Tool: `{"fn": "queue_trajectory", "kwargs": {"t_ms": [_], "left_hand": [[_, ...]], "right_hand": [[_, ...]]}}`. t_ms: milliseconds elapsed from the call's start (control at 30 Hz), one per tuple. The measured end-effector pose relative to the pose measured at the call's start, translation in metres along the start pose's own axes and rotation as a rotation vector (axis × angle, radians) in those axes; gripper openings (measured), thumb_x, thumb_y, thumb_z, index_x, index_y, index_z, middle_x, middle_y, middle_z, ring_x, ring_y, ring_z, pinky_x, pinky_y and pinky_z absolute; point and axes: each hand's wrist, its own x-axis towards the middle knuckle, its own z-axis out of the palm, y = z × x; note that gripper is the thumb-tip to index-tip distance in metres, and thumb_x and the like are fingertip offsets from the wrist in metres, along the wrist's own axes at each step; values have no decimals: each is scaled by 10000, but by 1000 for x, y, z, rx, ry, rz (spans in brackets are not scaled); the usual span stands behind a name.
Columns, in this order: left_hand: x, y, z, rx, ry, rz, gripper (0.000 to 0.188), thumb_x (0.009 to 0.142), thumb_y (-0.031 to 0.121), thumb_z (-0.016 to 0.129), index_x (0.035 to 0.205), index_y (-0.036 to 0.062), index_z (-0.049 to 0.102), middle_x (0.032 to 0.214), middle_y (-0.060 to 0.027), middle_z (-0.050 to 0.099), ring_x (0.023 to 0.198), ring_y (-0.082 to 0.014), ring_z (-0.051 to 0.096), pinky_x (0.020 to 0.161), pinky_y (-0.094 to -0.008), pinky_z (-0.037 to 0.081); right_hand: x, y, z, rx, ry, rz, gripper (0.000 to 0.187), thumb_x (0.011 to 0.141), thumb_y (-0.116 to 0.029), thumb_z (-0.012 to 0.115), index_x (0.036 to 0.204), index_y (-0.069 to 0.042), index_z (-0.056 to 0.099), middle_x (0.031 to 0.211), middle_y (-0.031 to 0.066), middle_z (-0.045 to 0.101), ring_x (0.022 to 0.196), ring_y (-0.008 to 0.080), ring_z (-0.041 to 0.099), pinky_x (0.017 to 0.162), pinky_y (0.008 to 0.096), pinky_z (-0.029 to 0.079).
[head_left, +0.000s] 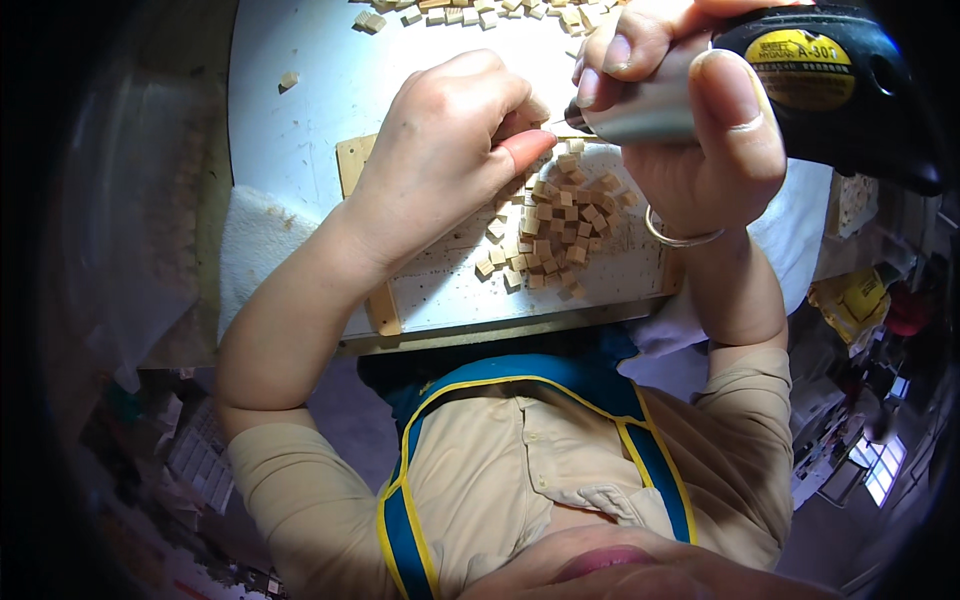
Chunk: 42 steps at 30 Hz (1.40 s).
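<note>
My right hand (690, 130) is wrapped round a handheld power tool (650, 105) with a silver barrel, a black body and a round yellow label. The tool's dark conical nose points left, with a thin bit at its end, close to my left fingertips. My left hand (455, 125) has its fingers curled in and its thumb pressed toward the index finger. Whatever it pinches is hidden by the fingers. Just below both hands, a loose heap of small pale wooden cubes (543, 226) lies on the white work surface (435, 290).
More wooden cubes (465, 15) lie along the far edge, and a lone cube (289, 80) sits at far left. Wooden strips (384, 308) border the work area. A white cloth (262, 235) drapes at left. A yellow bag (852, 303) is beyond my right arm.
</note>
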Motion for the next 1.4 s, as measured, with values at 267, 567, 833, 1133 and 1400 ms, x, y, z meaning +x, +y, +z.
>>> {"fn": "queue_trajectory", "kwargs": {"t_ms": [267, 567, 833, 1133, 1400], "left_hand": [[0, -3, 2, 17, 9, 7, 177, 774, 108, 819, 779, 9, 672, 755, -126, 615, 704, -300, 626, 659, -399, 500], [-3, -3, 4, 1, 20, -7, 161, 799, 106, 814, 795, 28, 672, 746, -110, 628, 684, -265, 631, 648, -384, 507], [-2, -6, 6, 18, 26, 26, 171, 786, 98, 828, 801, 29, 672, 753, -107, 633, 687, -263, 633, 653, -384, 516], [-4, -5, 5, 57, 56, 52, 164, 787, 95, 829, 832, 27, 687, 782, -114, 649, 707, -264, 647, 666, -375, 527], [-6, 1, -2, -14, -110, -33, 111, 857, 72, 796, 917, 3, 733, 823, -78, 682, 750, -150, 666, 657, -294, 526]], "right_hand": [[-1, -2, 3, 9, 11, 70, 413, 954, -161, 627, 1326, -48, 489, 1198, 72, 592, 1218, 187, 558, 1114, 365, 410], [6, 2, 1, -47, 19, 33, 398, 942, -162, 654, 1291, -43, 502, 1151, 70, 593, 1172, 181, 571, 1076, 354, 429], [7, 9, -5, -104, -3, 35, 365, 939, -164, 662, 1250, -39, 520, 1115, 63, 589, 1133, 175, 573, 1045, 344, 437], [24, 41, -24, -6, -306, -39, 299, 921, -85, 619, 1205, -64, 529, 1086, 59, 581, 1067, 168, 588, 976, 325, 476], [48, -5, -21, 124, -268, -698, 351, 933, -236, 627, 1180, 0, 547, 899, 144, 657, 838, 268, 694, 718, 397, 613]]}}
